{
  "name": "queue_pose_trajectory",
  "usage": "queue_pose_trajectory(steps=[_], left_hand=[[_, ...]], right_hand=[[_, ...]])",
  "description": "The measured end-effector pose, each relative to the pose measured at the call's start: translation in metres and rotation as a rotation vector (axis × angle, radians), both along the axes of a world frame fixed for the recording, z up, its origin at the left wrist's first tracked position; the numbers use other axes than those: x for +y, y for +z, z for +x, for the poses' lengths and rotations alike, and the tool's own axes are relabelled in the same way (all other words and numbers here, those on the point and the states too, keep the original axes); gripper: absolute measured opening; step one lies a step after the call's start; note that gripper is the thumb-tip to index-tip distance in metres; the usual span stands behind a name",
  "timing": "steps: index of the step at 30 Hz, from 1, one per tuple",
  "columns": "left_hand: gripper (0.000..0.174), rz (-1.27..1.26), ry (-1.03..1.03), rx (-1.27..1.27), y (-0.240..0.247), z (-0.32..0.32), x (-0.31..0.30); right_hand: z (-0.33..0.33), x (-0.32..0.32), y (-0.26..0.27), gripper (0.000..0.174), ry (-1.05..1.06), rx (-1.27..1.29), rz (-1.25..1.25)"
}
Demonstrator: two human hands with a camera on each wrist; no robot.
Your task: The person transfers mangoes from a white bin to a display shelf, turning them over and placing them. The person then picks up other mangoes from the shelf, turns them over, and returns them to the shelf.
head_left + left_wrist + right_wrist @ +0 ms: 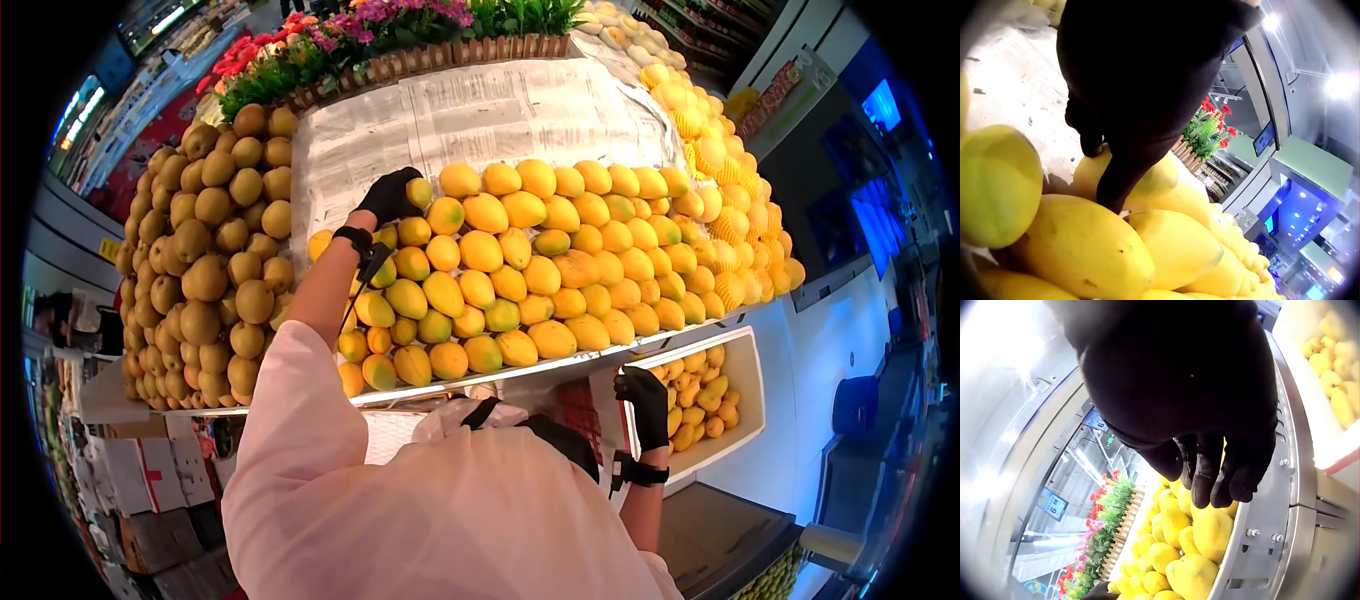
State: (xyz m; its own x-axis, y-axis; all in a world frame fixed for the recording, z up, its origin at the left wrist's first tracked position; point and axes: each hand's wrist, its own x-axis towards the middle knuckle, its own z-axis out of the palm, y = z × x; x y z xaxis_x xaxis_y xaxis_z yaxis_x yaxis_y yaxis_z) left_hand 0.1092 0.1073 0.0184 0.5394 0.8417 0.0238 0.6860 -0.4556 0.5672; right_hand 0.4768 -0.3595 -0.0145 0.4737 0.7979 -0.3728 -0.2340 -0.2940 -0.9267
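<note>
My left hand (pixel 392 195), in a black glove, is at the back left corner of the laid-out mangoes. It grips a yellow-green mango (pixel 419 192), whose back side the hand hides. In the left wrist view, thumb and fingers come down on both sides of this mango (pixel 1159 177), close against neighbouring mangoes (pixel 1088 240). My right hand (pixel 645 405), gloved in black too, hangs over the near edge of a white box (pixel 752 385) of mangoes. Its fingers are loosely curled, and nothing shows in them in the right wrist view.
Newspaper (pixel 480 115) covers the display behind the mango rows. Brown round fruit (pixel 210 250) is piled on the left, and net-wrapped yellow fruit (pixel 735 210) on the right. A low wooden fence (pixel 430 62) with flowers lines the back. The stand's metal edge (pixel 560 362) runs along the front.
</note>
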Motion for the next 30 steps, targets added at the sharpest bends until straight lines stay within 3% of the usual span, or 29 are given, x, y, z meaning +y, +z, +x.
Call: queue_pose_trajectory(steps=[6, 9, 16, 23, 30], left_hand=[[0.072, -0.246, -0.146, -0.064, -0.014, -0.015, 0.029], [0.074, -0.132, -0.22, -0.046, -0.017, -0.019, 0.032], [0.069, -0.19, -0.274, -0.007, 0.0, -0.021, 0.029], [0.062, -0.238, -0.19, 0.051, 0.011, -0.018, 0.025], [0.064, -0.097, -0.158, -0.002, 0.009, -0.022, 0.024]], right_hand=[[-0.016, 0.013, -0.006, 0.024, 0.004, 0.02, -0.016], [-0.02, 0.02, -0.008, 0.023, 0.023, 0.01, -0.03], [-0.025, 0.026, 0.002, 0.022, 0.023, -0.018, -0.033], [-0.028, 0.023, -0.002, 0.024, 0.034, -0.024, -0.057], [-0.025, 0.019, 0.0, 0.025, 0.035, -0.042, -0.047]])
